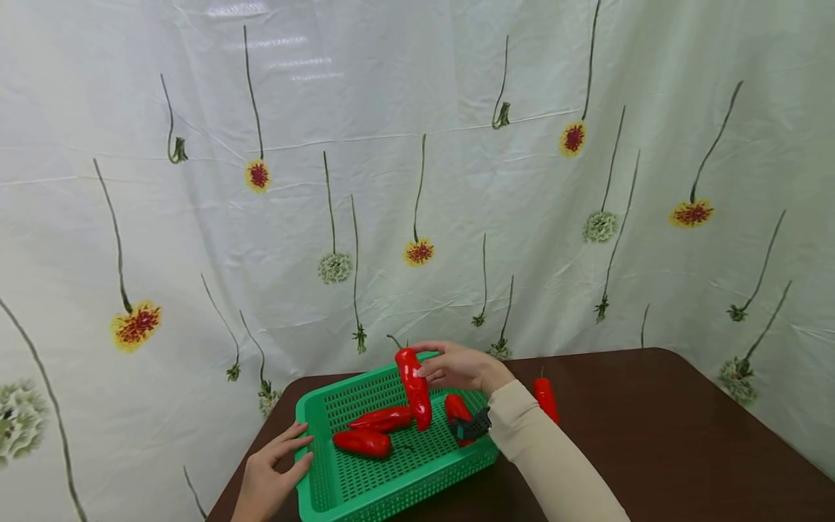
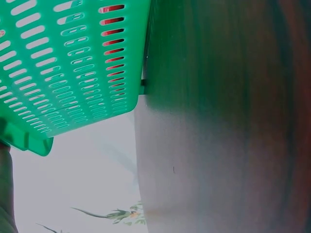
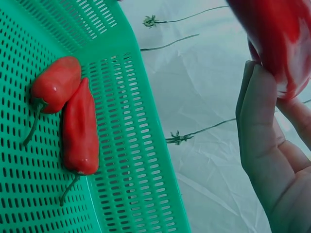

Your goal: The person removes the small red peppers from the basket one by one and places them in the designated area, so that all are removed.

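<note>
My right hand (image 1: 457,366) pinches a long red pepper (image 1: 415,391) between thumb and fingers, held above a green plastic basket (image 1: 398,504). The pepper hangs with its stem up; the right wrist view shows part of this held pepper (image 3: 284,41) against the fingertips. Inside the basket, two red peppers (image 1: 362,443) lie side by side at the left. A third pepper (image 1: 457,407) in it is partly covered by the dark wrist strap. At the basket's left rim, my left hand (image 1: 269,471) rests with fingers fairly straight, touching the edge.
Another red pepper (image 1: 545,399) lies on the dark brown table (image 1: 665,435), right of the basket and partly behind the right sleeve (image 1: 548,453). A pale curtain (image 1: 391,304) with printed flowers hangs behind the table.
</note>
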Demonstrator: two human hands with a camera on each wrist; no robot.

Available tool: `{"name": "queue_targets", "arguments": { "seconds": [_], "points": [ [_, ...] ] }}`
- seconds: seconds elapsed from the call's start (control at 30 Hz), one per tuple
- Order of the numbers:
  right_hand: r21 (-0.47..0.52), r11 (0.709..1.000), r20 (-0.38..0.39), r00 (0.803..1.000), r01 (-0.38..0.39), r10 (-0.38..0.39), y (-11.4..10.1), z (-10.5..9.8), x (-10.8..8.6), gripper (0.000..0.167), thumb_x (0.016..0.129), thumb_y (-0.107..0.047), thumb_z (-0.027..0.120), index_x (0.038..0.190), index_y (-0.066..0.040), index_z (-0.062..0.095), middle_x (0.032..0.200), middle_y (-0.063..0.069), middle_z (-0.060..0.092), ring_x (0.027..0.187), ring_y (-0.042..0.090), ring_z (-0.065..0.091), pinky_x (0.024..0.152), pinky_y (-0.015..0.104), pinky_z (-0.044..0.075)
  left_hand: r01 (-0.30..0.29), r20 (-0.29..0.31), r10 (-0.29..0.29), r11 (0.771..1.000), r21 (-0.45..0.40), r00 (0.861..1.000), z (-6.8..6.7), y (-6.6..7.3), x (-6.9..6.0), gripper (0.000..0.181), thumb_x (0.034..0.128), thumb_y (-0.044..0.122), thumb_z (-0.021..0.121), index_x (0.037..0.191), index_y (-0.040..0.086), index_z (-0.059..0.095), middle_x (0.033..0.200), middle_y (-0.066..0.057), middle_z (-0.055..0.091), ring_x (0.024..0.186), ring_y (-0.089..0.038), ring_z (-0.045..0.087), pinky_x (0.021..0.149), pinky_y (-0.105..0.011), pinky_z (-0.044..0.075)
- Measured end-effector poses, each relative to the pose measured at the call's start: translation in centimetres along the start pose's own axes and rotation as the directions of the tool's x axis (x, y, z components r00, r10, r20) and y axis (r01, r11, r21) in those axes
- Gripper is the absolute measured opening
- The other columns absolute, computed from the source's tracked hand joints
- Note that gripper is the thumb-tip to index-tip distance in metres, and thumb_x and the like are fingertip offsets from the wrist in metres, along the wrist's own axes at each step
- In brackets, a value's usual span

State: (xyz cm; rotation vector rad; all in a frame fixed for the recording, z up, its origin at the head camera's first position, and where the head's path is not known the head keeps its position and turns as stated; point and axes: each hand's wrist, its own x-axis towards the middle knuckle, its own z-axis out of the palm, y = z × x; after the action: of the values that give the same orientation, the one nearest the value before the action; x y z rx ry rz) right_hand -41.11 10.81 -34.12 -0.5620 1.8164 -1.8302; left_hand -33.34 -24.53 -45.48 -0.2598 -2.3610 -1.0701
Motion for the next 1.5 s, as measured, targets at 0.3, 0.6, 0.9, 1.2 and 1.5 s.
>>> {"name": "queue_targets", "arguments": {
  "seconds": [0.3,0.6,0.9,1.2,1.5],
  "points": [
    [0.009,0.999,-0.004,0.999,0.031,-0.031,0.0,-0.4,-1.5,0.061,0.096,-0.004,0.056,0.154,-0.005,0.038,0.104,0.0,0.071,0.084,0.014,0.069,0.092,0.037,0.057,0.018,0.01,-0.018,1.0,-0.005,1.0,0.0,0.2,0.0,0.025,0.0837,0.011,0.08,0.109,0.013,0.079,0.13,-0.01,0.069,0.111,0.03,0.036,0.089,-0.031,0.06],
    [0.012,0.999,-0.046,0.998,0.046,-0.046,0.3,-1.6,-2.8,0.06,0.097,-0.003,0.056,0.154,-0.003,0.036,0.1,-0.001,0.071,0.083,0.012,0.069,0.091,0.033,0.057,0.025,0.017,-0.025,1.0,-0.005,1.0,0.0,0.3,0.0,0.025,0.0837,0.01,0.08,0.108,0.012,0.079,0.13,-0.011,0.069,0.11,0.03,0.036,0.088,-0.024,0.058],
    [0.012,0.997,-0.091,0.993,0.077,-0.076,0.5,-2.7,-4.3,0.056,0.096,-0.006,0.058,0.147,0.0,0.038,0.099,0.002,0.069,0.082,0.013,0.067,0.086,0.027,0.058,0.014,0.013,-0.014,1.0,-0.002,1.0,0.0,0.2,0.0,0.024,0.0835,0.009,0.079,0.108,0.012,0.079,0.13,-0.011,0.069,0.11,0.029,0.036,0.087,-0.02,0.057],
    [0.007,0.994,-0.156,0.982,0.109,-0.107,1.3,-3.8,-5.7,0.059,0.097,-0.008,0.059,0.15,0.001,0.036,0.109,0.003,0.068,0.089,0.015,0.068,0.087,0.027,0.058,0.008,0.007,-0.008,1.0,0.014,1.0,0.0,0.2,0.1,0.024,0.0835,0.009,0.079,0.108,0.012,0.079,0.129,-0.011,0.069,0.11,0.03,0.035,0.088,-0.033,0.06],
    [0.027,0.991,-0.199,0.972,0.134,-0.126,1.8,-5.5,-7.4,0.063,0.099,-0.009,0.055,0.154,0.003,0.027,0.113,-0.001,0.067,0.091,0.013,0.067,0.09,0.027,0.056,-0.015,0.004,0.015,1.0,0.008,1.0,-0.1,0.4,0.0,0.024,0.0838,0.011,0.08,0.108,0.012,0.079,0.129,-0.013,0.069,0.113,0.024,0.043,0.087,-0.031,0.06]
  ]
}}
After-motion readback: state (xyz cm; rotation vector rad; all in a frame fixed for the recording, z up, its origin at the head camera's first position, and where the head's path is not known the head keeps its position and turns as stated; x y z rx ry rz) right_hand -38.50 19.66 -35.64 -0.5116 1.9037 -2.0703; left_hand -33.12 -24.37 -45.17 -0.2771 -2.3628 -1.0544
